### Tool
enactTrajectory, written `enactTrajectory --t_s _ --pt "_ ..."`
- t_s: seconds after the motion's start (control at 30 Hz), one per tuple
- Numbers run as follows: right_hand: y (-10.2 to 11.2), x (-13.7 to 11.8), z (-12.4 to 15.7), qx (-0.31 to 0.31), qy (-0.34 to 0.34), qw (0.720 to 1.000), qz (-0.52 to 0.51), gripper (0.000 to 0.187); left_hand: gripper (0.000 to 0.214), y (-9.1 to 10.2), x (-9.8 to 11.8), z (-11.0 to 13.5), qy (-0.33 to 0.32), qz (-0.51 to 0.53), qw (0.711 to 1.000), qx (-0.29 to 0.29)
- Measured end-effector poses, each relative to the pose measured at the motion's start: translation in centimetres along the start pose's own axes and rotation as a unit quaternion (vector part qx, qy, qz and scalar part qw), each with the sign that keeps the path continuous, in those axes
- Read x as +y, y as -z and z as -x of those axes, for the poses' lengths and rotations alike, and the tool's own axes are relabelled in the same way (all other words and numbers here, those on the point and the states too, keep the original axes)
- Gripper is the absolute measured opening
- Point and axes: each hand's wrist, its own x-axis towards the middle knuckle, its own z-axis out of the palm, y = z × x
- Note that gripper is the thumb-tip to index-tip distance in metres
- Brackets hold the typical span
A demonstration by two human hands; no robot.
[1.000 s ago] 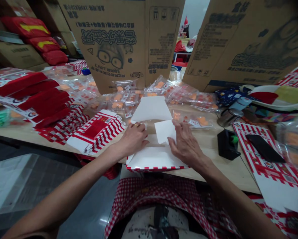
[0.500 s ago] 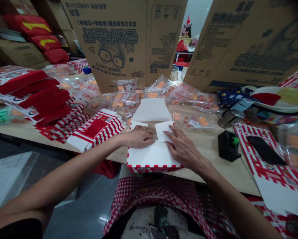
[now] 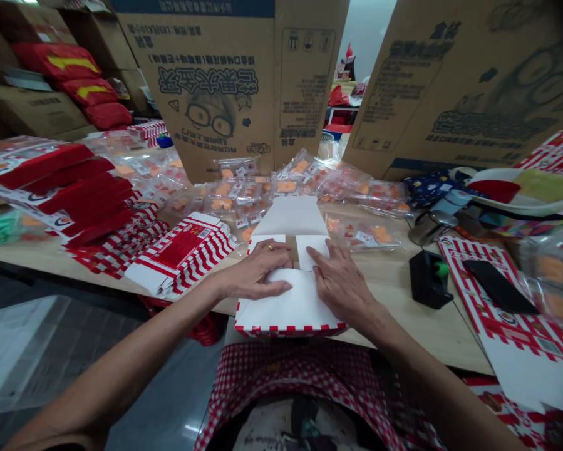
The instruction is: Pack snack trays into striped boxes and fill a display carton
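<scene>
Two hands [image 3: 257, 275] [image 3: 341, 285], one white box [image 3: 290, 308].

Ring [image 3: 269, 247] on left hand [image 3: 257, 277], red-and-white checked apron [image 3: 281, 376]

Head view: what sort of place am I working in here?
Probably a packing workshop or stockroom: big cartons stand behind the table, flat red-striped boxes are piled at left, and clear packets of orange items lie spread beyond the white box.

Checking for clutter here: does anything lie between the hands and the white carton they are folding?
Nothing visible does. The left hand and right hand both lie flat, directly on the carton; the orange snack packets sit beyond it.
</scene>
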Motion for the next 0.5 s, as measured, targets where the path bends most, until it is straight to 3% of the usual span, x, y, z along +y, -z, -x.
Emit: enactTrajectory --t_s 0.13,0.23,0.27,0.33,0.4,0.43,0.47,0.5 --pt "-0.2 0.0 0.1 -0.008 0.023 1.0 0.016 0.051 0.021 -0.1 -0.1 0.3 -0.027 -0.041 0.999 -0.009" --pt "0.1 0.9 0.6 -0.027 0.065 0.997 -0.038 0.048 0.03 -0.8 -0.8 0.7 -0.038 -0.036 0.998 0.023" --pt "0.2 1.3 0.8 -0.03 0.071 0.995 -0.067 0.046 0.034 -1.2 -1.1 0.8 -0.043 -0.018 0.997 0.065" --pt "0.5 2.4 0.9 -0.017 0.056 0.989 -0.139 0.046 0.033 -2.0 -2.1 1.0 -0.03 0.026 0.974 0.225" --pt "0.7 3.7 0.4 0.027 -0.004 0.977 -0.212 0.053 0.026 -2.4 -3.3 0.9 0.017 0.06 0.905 0.42" --pt "0.8 4.4 -0.3 0.05 -0.044 0.966 -0.249 0.061 0.026 -2.4 -3.9 0.8 0.048 0.074 0.868 0.489" --pt "1.0 5.1 -1.1 0.069 -0.08 0.952 -0.287 0.07 0.028 -2.1 -4.5 0.7 0.078 0.091 0.843 0.525" --pt "1.1 5.6 -2.1 0.08 -0.107 0.936 -0.327 0.079 0.036 -1.6 -5.0 0.5 0.103 0.115 0.837 0.526"
